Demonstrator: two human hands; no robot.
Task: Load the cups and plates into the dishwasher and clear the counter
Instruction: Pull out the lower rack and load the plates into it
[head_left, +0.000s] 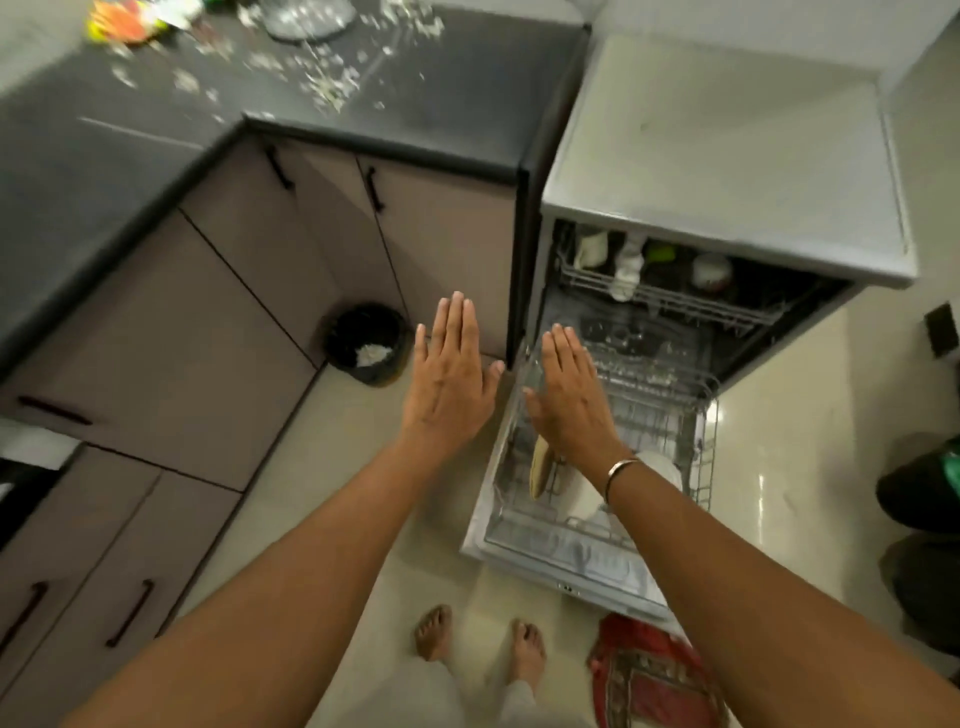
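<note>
The dishwasher (727, 171) stands open with its door down and the lower rack (670, 410) pulled out. White plates (587, 499) and a tan dish (540, 467) stand in the lower rack; white cups (628, 260) and a bowl sit in the upper rack (670, 299). My left hand (452, 379) is held flat in the air over the floor, holding nothing. My right hand (569, 395) is held flat above the lower rack's left side, also holding nothing. On the dark counter (130, 156) a glass plate (309, 18) sits at the far edge among scattered crumbs.
A black bin (366, 343) with white scraps stands in the floor corner by the cabinets. A red mat (649, 675) lies under the dishwasher door. Colourful items (127, 21) sit at the counter's far left. Another person's dark clothing (924, 499) shows at the right edge.
</note>
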